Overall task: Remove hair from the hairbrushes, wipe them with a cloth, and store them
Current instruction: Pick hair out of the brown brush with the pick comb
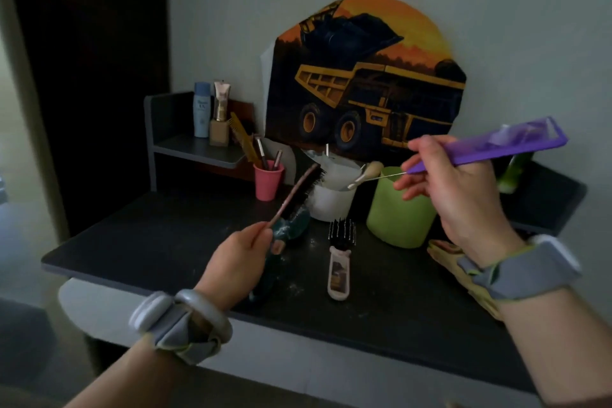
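Here, left hand (238,262) gripping brown hairbrush (298,195) — bristles up-right, long axis diagonal

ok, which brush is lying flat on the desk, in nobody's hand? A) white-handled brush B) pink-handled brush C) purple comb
A: the white-handled brush lies on the desk; the left hand holds the pink-handled brush and the right hand holds the purple comb.

Head-worn view, down onto desk (165,242)

Left hand (240,258), right hand (463,189) gripping, raised
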The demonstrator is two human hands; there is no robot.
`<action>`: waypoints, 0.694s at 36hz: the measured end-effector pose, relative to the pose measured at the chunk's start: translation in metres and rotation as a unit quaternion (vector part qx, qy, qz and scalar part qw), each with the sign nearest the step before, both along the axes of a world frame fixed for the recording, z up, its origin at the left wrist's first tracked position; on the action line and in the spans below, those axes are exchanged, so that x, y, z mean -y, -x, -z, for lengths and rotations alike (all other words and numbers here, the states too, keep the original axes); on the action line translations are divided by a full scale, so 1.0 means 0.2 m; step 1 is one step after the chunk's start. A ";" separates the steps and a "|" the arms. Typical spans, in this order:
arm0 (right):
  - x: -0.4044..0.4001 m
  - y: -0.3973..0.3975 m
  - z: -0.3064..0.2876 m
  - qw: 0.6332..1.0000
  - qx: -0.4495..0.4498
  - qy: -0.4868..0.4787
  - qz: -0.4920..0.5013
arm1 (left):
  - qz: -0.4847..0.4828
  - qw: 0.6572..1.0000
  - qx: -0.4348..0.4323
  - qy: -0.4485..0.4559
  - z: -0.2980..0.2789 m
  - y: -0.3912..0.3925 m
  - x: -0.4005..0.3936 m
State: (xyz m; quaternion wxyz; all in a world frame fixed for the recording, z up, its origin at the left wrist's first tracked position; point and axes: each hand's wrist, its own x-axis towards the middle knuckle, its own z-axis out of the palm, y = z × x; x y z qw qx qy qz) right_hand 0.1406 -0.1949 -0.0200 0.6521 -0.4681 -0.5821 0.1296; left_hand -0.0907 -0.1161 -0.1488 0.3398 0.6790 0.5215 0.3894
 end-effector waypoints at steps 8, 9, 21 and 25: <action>0.00 0.01 0.01 1.000 0.022 -0.010 0.005 | 0.058 0.998 -0.001 -0.007 0.01 -0.14 0.07; 0.00 0.01 0.03 1.000 0.021 -0.008 0.009 | 0.063 0.998 -0.002 -0.010 0.01 -0.15 0.08; -0.06 -0.02 0.14 0.996 0.047 0.053 0.051 | 0.110 0.991 0.073 -0.008 -0.02 -0.22 0.12; -0.07 -0.06 0.18 0.994 0.038 0.087 0.062 | 0.113 0.988 0.107 -0.016 -0.03 -0.22 0.12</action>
